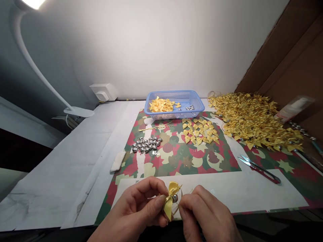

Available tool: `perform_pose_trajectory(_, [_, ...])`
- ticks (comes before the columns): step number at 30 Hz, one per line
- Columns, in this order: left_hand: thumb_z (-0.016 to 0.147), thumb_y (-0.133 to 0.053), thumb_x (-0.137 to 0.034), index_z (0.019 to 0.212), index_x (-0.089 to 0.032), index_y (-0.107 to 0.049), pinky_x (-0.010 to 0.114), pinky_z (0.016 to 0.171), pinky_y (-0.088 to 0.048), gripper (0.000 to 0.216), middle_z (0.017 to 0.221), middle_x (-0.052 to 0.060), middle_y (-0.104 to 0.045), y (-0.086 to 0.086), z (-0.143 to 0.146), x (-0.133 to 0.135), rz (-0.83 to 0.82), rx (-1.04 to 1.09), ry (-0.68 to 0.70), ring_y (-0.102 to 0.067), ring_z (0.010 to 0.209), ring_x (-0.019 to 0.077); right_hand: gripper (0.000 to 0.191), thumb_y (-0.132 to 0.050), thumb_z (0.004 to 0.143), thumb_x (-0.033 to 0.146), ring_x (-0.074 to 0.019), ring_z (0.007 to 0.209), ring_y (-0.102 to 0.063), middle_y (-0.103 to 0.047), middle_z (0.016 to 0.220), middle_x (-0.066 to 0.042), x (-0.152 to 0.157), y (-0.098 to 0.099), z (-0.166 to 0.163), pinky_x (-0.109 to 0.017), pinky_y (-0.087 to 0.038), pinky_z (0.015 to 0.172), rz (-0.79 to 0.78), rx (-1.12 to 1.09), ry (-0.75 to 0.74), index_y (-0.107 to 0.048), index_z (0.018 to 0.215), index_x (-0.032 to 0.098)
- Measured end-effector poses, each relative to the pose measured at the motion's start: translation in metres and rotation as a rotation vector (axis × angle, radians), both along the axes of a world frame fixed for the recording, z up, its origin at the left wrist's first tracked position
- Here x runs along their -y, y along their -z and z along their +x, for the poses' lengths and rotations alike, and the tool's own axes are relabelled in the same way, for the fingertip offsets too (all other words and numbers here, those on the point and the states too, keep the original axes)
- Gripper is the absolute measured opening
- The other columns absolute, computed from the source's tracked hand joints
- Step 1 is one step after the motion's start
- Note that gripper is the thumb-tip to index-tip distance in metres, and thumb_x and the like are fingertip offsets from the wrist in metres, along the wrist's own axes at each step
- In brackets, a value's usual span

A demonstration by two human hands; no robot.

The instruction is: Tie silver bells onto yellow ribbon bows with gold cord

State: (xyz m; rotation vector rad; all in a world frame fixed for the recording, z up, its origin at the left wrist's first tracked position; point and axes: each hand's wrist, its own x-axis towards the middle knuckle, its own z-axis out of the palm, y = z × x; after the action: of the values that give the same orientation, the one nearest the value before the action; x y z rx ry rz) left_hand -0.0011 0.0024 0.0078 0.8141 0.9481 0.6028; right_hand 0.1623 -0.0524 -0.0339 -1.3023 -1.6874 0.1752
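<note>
Between thumb and fingers, my left hand (141,206) pinches a yellow ribbon bow (168,209) near the table's front edge. A silver bell-like ball (175,198) sits against the bow's middle. A thin gold cord (180,193) loops from the bow toward my right hand (205,211), whose thumb and forefinger are closed on it. Its other fingers are curled, and part of the cord is hidden behind them. Under both hands lies a white paper sheet (214,183).
A pile of silver balls (147,144) lies left of several rows of yellow bows (200,131). Behind stands a blue basket (174,116) holding bows and balls. Thread snips (262,169) lie at right, before a heap of finished-looking bows (252,117). A lamp (37,70) stands left.
</note>
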Motion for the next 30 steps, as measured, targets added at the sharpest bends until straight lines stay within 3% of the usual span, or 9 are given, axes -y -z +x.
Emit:
perform_pose_trajectory(10, [0.088, -0.072, -0.025, 0.084, -0.021, -0.073, 0.012, 0.058, -0.048, 0.006, 0.068, -0.005, -0.065, 0.0016, 0.0008, -0.0014, -0.002, -0.008, 0.018, -0.057, 0.060, 0.0069, 0.021, -0.047, 0.091, 0.003, -0.0128, 0.059, -0.045, -0.041, 0.067, 0.002, -0.0005, 0.0000, 0.0006, -0.026, -0.031, 0.052, -0.018, -0.013, -0.019, -0.049, 0.077, 0.020])
perform_pose_trajectory(21, [0.081, -0.079, -0.026, 0.077, -0.017, -0.072, 0.013, 0.056, -0.049, 0.013, 0.066, -0.003, -0.067, -0.0041, 0.0060, 0.0003, -0.021, 0.020, -0.022, -0.057, 0.057, 0.0075, 0.022, -0.047, 0.091, 0.004, -0.0129, 0.058, -0.044, -0.042, 0.065, 0.002, -0.0003, 0.0013, -0.0027, -0.026, -0.031, 0.051, -0.001, -0.034, 0.008, -0.048, 0.076, 0.020])
perform_pose_trajectory(30, [0.080, -0.081, -0.024, 0.076, -0.017, -0.070, 0.014, 0.055, -0.052, 0.014, 0.067, -0.002, -0.068, 0.0017, 0.0038, -0.0005, -0.068, 0.077, -0.012, -0.059, 0.057, 0.0080, 0.019, -0.048, 0.094, 0.007, -0.0121, 0.059, -0.047, -0.042, 0.068, 0.002, -0.0002, 0.0071, -0.0025, -0.023, -0.034, 0.052, -0.037, -0.113, -0.032, -0.051, 0.081, 0.020])
